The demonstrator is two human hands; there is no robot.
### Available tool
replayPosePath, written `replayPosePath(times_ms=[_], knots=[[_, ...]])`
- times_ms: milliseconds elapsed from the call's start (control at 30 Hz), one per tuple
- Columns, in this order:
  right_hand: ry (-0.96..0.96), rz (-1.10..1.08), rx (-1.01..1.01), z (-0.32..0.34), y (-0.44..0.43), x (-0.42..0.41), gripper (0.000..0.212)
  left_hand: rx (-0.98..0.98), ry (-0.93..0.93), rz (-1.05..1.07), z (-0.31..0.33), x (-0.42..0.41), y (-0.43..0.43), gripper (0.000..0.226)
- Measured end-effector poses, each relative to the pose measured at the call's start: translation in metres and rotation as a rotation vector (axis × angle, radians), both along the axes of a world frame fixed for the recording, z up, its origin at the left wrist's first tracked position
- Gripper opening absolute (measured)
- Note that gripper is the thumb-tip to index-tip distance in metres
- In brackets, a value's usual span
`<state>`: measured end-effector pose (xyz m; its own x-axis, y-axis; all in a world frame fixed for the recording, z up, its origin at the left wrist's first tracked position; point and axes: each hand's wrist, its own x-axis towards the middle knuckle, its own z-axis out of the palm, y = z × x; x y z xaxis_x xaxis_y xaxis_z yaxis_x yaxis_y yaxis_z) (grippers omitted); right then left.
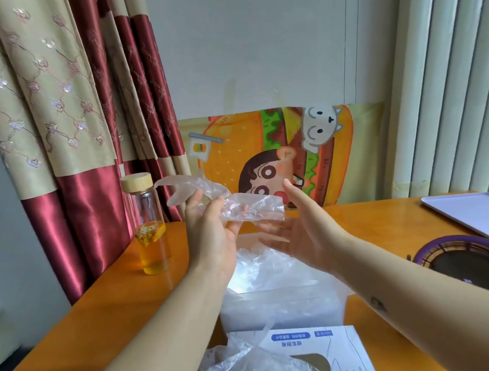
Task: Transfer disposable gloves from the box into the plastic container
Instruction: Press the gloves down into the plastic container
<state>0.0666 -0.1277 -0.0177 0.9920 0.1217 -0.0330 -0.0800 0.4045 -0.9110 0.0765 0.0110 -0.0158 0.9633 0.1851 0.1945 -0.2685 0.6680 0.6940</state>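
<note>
Bottom centre, the box (315,347) spills gloves (245,362). Mid-frame, above the part-filled plastic container (285,307), left hand (211,229) pinches one glove (238,205); right hand (301,227) spread beside it. Next, likely, lowering it inside.

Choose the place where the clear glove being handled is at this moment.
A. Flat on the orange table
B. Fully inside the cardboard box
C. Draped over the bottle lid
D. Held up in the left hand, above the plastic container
D: the glove is held up by the left hand over the plastic container, with the right hand open beside it.
</note>
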Motion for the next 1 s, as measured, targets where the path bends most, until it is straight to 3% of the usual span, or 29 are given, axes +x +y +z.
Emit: replayPosePath(times_ms=[100,233,300,367,400,467,500,567,667,733,800,867,933,1000], knots=[[-0.134,0.001,-0.046,0.012,-0.004,0.015,0.089,0.045,0.015,-0.080,-0.011,-0.009,-0.001,0.047],[-0.266,-0.118,-0.246,0.009,-0.022,0.020,0.051,0.186,0.051,-0.082,-0.036,-0.019,0.016,0.046],[-0.297,-0.121,-0.494,-0.007,-0.032,0.016,0.047,0.229,0.110,0.081,-0.043,-0.019,0.034,0.050],[-0.296,-0.193,-0.860,-0.023,-0.040,0.014,0.056,0.300,0.132,0.359,-0.041,-0.014,0.054,0.052],[-0.288,-0.222,-1.039,-0.028,-0.043,0.015,0.060,0.391,0.084,0.509,-0.038,-0.011,0.062,0.052],[-0.267,-0.213,-1.241,-0.036,-0.045,0.020,0.065,0.673,-0.192,0.691,-0.029,-0.009,0.064,0.050],[-0.274,-0.193,-1.297,-0.036,-0.045,0.022,0.066,0.864,-0.355,0.670,-0.023,-0.008,0.058,0.049],[-0.287,-0.149,-1.425,-0.035,-0.044,0.027,0.067,1.353,-0.526,0.434,-0.018,-0.002,0.037,0.044],[-0.237,-0.094,-1.628,-0.032,-0.043,0.028,0.070,1.997,-0.456,-0.051,-0.028,0.022,0.007,0.042],[-0.240,-0.104,-1.807,-0.029,-0.043,0.023,0.076,2.175,-0.358,-0.283,-0.037,0.034,-0.005,0.043],[-0.421,-0.281,-2.001,-0.023,-0.041,0.017,0.071,2.272,-0.256,-0.416,-0.041,0.041,-0.013,0.046],[-0.619,-0.337,-1.955,-0.018,-0.033,0.012,0.058,2.357,-0.199,-0.481,-0.044,0.044,-0.018,0.052],[-0.595,-0.143,-1.848,-0.023,-0.020,0.011,0.044,2.412,-0.214,-0.509,-0.046,0.045,-0.023,0.059],[-0.452,0.120,-1.967,-0.033,-0.012,0.016,0.038,2.455,-0.184,-0.532,-0.050,0.046,-0.026,0.063]])
